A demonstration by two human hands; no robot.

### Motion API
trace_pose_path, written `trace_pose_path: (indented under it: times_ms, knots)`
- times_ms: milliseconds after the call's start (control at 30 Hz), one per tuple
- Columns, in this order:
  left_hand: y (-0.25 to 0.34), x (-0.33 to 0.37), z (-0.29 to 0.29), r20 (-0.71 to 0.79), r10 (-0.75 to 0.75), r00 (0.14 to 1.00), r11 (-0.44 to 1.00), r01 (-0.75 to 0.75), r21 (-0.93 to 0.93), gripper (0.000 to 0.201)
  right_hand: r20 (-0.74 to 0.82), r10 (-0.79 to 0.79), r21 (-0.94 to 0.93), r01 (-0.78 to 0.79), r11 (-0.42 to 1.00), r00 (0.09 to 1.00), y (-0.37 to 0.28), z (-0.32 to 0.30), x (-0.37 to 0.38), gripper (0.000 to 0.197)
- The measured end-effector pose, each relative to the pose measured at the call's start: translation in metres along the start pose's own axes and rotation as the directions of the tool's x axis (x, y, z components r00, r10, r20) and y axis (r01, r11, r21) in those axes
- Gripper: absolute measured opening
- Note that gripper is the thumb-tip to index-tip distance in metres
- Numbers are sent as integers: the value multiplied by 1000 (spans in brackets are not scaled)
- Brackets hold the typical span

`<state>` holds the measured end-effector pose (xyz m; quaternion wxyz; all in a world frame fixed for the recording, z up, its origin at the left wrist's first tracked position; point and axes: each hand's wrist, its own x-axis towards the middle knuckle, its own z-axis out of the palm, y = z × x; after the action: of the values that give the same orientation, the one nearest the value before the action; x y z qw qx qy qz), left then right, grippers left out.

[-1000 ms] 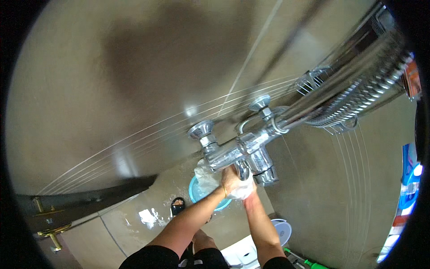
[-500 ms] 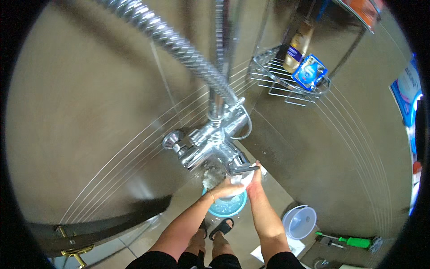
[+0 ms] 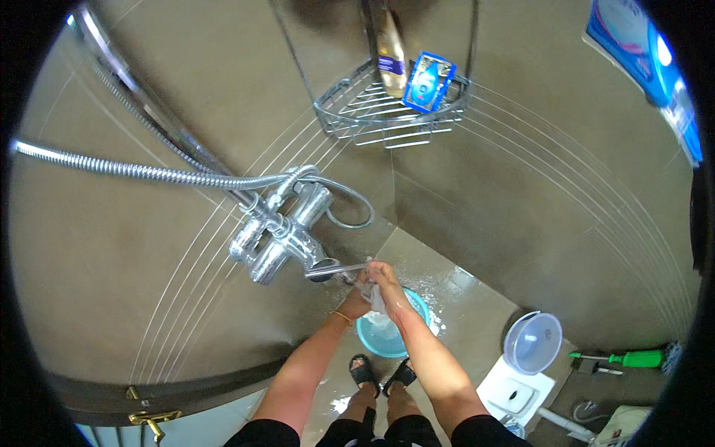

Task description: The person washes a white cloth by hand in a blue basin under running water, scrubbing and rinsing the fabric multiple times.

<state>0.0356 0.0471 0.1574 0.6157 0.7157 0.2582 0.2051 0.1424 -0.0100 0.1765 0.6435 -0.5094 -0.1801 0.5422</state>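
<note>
Beneath the chrome shower mixer (image 3: 283, 238), my left hand (image 3: 357, 302) is closed on a white cloth (image 3: 375, 299), its fingers partly hidden. My right hand (image 3: 386, 279) is closed on the same wet cloth, close to the end of the mixer's lever (image 3: 339, 270); I cannot tell whether it touches the lever. The bunched cloth hangs between both hands over a turquoise basin (image 3: 417, 296) on the floor. Whitish, sudsy water shows in the basin.
A wire corner shelf (image 3: 357, 119) holds a gold bottle (image 3: 391, 56) and a blue packet (image 3: 430, 82). Metal hose (image 3: 149, 173) loops from the mixer. At right are a clear bucket (image 3: 532, 343), a white squat toilet (image 3: 514, 391) and a green-handled brush (image 3: 640, 359). Splashes wet the floor.
The view has shifted, so the mixer and shelf sit further left. The cloth, broader and fuller before, is now bunched narrowly between my hands.
</note>
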Motion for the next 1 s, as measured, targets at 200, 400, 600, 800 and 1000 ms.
trace_pose_path:
  times_ms: [200, 400, 600, 800, 1000]
  knots:
    - [-104, -16, -42, -201, -33, 979, 844, 135, 519, 39, 26, 248, 857, -149, 493, 968, 44, -27, -54, 64]
    - [40, -47, 19, -161, 30, 986, 977, 5, 213, 26, 471, -250, 876, -417, 243, 846, 49, -11, -66, 88]
    - [171, -88, 0, 96, 285, 954, 699, -275, 660, 22, 696, 20, 705, -688, 172, 718, -20, 19, -48, 64]
    - [167, -110, 5, 265, 18, 964, 572, -227, 788, 41, 447, 277, 740, -525, 421, 851, 38, 20, 28, 46]
    - [59, -126, -49, -311, -546, 777, 817, 412, -404, 56, 64, 255, 187, -263, 947, 965, 106, 38, 40, 27]
